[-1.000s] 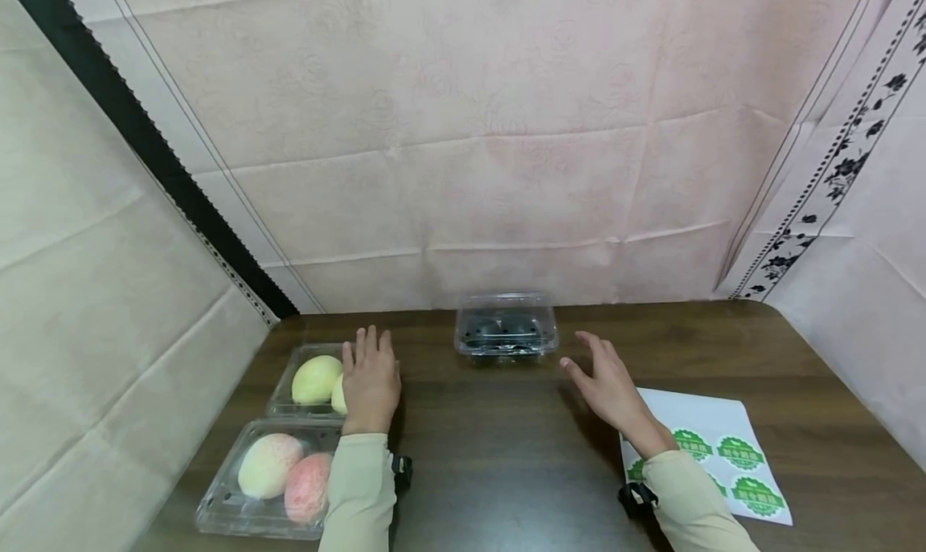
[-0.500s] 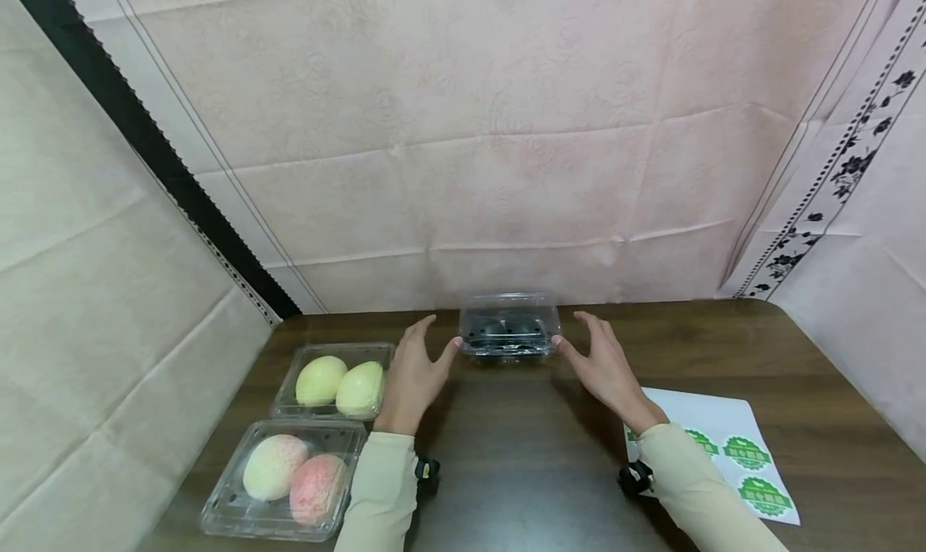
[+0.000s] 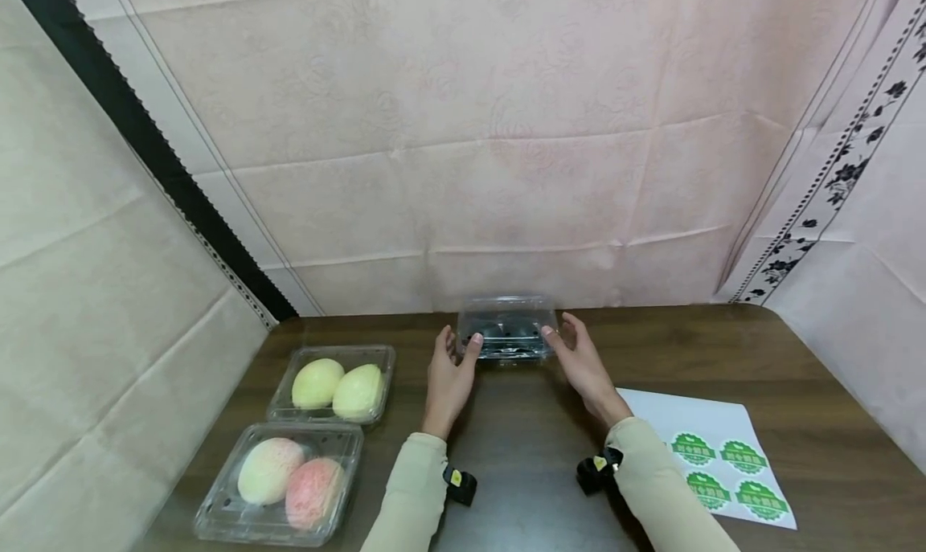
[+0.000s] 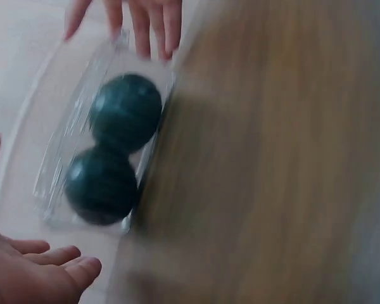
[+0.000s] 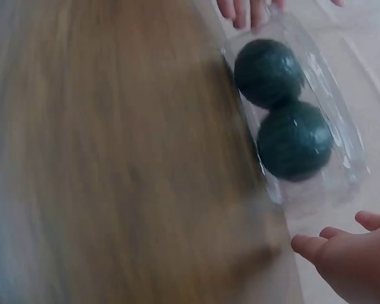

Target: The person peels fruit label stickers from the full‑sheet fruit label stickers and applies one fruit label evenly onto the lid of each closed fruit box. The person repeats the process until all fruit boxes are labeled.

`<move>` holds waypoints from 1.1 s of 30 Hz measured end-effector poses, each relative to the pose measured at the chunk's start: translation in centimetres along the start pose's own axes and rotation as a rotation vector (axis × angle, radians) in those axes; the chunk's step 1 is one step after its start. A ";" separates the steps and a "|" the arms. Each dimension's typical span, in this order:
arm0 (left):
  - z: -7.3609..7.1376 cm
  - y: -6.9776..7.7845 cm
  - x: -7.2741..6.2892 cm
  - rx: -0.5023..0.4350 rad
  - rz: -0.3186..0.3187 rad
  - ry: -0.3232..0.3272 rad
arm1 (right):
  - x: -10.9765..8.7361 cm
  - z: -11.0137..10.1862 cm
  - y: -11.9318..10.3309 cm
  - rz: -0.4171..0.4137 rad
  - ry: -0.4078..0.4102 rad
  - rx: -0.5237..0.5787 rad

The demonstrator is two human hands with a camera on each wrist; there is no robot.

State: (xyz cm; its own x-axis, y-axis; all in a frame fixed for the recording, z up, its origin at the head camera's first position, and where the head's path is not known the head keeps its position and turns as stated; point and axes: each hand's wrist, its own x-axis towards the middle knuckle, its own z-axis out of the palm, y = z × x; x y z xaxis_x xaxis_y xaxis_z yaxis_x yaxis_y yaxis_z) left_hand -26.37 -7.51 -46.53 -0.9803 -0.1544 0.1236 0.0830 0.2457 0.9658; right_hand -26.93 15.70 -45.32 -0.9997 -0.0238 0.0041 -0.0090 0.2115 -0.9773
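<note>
Seeing the left hand (image 3: 450, 382) leaving the yellow fruits (image 3: 358, 391) and joining the right hand (image 3: 584, 375) beside the clear clamshell (image 3: 510, 351); fingers (image 4: 82, 271) are gripping nothing, work apparently shifting here

The person's arms (image 3: 411, 488) (both in pale sleeves (image 3: 669, 488)) reach forward: left hand (image 3: 448, 379) beside the left end of the clear box (image 3: 506, 329), right hand (image 3: 584, 371) beside its right, fingers (image 4: 82, 272) loosely extended.

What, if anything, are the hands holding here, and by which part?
Nothing is held: the left hand and right hand flank the far box, each apart from it.
</note>
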 end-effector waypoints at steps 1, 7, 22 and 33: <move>0.3 0.0 -0.1 -0.044 -0.015 -0.003 | 0.0 0.3 0.1 0.000 -0.008 0.014; 1.2 -0.1 -0.8 -0.192 -0.099 -0.039 | -0.2 1.2 0.5 0.020 -0.027 0.048; 1.0 -1.7 -0.5 -0.319 -0.049 -0.015 | -0.3 1.4 0.9 0.032 -0.080 0.114; 0.6 -2.6 -1.3 -0.345 -0.017 -0.029 | -1.2 1.6 1.1 0.069 -0.094 0.122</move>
State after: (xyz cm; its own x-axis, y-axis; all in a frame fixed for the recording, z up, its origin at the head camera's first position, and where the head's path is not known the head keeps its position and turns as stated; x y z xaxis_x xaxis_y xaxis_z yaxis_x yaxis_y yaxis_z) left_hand -25.44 -7.41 -49.34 -0.9864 -0.1271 0.1045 0.1171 -0.0959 0.9885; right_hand -25.71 14.38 -46.77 -0.9913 -0.1059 -0.0785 0.0684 0.0962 -0.9930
